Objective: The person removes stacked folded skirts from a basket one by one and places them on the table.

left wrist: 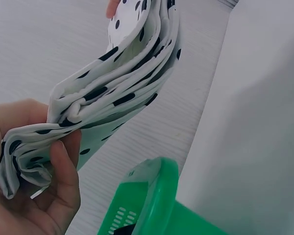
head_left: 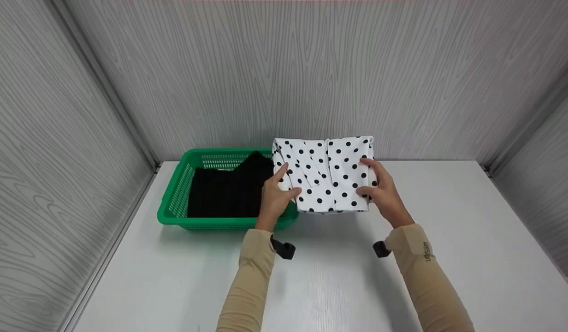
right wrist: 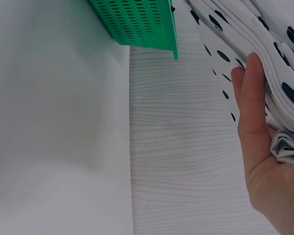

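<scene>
A folded white cloth garment with black polka dots [head_left: 334, 170] is held up above the table between both hands. My left hand [head_left: 275, 196] grips its left edge, thumb on the near face and fingers curled round behind, as the left wrist view shows with its layered folds [left wrist: 122, 93]. On the opposite edge my right hand [head_left: 383, 191] holds it between thumb and fingers; in the right wrist view the fingers [right wrist: 254, 112] lie along the underside of the layers. What kind of garment it is cannot be told.
A green plastic basket [head_left: 173, 198] stands on the white table [head_left: 450, 240] at the left, partly behind the left hand. Inside lies folded black cloth [head_left: 228, 193]. Grey wood-grain panels [head_left: 284, 69] rise at the back and both sides.
</scene>
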A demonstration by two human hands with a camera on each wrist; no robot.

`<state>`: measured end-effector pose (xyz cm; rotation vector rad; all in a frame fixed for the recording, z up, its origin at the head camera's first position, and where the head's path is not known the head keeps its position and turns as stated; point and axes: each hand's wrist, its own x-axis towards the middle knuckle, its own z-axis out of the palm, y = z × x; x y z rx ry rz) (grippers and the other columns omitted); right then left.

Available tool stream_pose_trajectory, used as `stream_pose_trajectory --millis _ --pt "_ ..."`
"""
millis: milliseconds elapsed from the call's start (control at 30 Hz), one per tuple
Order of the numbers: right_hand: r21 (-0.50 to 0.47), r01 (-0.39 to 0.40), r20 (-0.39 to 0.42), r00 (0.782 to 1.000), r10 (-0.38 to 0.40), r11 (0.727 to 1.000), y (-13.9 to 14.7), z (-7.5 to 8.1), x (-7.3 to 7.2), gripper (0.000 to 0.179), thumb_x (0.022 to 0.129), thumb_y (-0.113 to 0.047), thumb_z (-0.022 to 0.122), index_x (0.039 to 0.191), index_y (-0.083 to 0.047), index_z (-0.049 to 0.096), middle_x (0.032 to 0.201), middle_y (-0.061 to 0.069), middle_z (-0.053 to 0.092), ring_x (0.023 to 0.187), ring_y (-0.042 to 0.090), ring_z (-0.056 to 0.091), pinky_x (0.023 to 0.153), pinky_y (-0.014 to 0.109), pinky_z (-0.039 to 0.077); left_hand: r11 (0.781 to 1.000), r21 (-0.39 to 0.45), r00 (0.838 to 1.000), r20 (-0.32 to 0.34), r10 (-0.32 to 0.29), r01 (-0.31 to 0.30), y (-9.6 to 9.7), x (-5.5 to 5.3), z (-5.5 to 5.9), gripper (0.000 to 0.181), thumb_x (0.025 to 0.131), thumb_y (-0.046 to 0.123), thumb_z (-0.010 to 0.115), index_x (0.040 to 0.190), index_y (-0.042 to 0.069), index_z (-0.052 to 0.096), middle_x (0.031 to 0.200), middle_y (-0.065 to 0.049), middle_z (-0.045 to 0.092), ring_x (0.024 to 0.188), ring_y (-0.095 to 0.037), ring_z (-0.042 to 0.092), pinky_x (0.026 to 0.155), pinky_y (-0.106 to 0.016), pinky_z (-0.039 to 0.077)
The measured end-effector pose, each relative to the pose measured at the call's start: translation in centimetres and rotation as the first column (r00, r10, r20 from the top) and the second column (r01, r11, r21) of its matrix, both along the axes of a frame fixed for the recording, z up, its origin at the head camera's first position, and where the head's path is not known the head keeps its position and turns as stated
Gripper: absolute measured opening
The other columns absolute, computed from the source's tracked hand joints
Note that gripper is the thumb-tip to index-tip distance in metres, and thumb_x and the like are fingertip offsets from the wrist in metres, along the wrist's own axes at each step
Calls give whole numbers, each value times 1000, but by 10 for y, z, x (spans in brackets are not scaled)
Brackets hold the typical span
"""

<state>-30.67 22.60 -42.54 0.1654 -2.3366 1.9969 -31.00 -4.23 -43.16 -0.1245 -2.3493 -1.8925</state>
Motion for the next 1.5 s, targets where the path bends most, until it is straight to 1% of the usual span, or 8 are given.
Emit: stream_pose_trajectory --millis 267,400,500,567,867,1033,1267,1500 --pt "9 20 25 999 -21 1000 11 -2 -1 82 81 19 59 155 -8 36 134 26 49 112 29 56 80 26 54 999 -42 1000 -16 -17 16 8 -5 -1 77 81 -1 76 152 12 49 154 -14 45 117 -28 55 88 -34 48" --pt "-7 19 31 999 -19 1000 20 -2 -2 83 82 20 59 156 -7 35 137 28 47 115 30 54 80 26 54 999 -23 999 -13 -47 47 15 -8 -1 77 79 -4 72 151 11 50 155 -15 44 87 -18 60 69 -26 46" --pt "-19 27 40 999 -27 999 26 -3 -1 84 82 20 60 157 -8 35 139 28 47 114 28 55 80 26 54 996 -16 997 2 -83 83 19 -9 -2 78 78 -8 66 151 11 50 156 -16 43 52 -12 43 54 -25 38" --pt "-21 42 39 998 -41 999 29 -5 -1 84 82 20 61 157 -9 36 139 28 47 113 27 55 80 26 54 994 -23 995 7 -104 104 21 -12 -4 78 77 -10 65 151 12 50 155 -16 43 47 -8 33 52 -24 36" --pt "-115 -53 99 993 64 992 45 -8 -3 88 85 17 56 162 -14 26 150 22 37 121 25 52 88 30 54 995 -74 997 38 -70 72 33 -15 -3 79 74 -13 62 149 14 54 153 -14 47 51 -12 31 50 -24 32" --pt "-134 -138 142 977 157 981 55 -9 -4 95 82 21 52 164 -14 17 154 24 34 120 22 56 89 33 54 983 -185 999 35 -15 21 44 -18 -5 75 75 -12 63 145 15 59 149 -12 52 76 -16 47 53 -23 34" --pt "4 -75 199 977 73 997 55 -13 -11 93 80 20 59 162 -12 26 155 23 36 120 28 53 84 32 55 949 -316 1000 15 5 0 59 -22 -13 69 78 -12 62 143 14 61 142 -10 59 77 -16 50 54 -23 33" --pt "7 83 212 974 -82 997 51 -22 -19 69 87 13 61 152 -3 45 147 21 44 110 21 57 81 27 56 930 -369 1000 -5 8 -9 74 -29 -15 66 82 -16 57 145 3 55 143 -16 57 124 -22 54 89 -29 47"
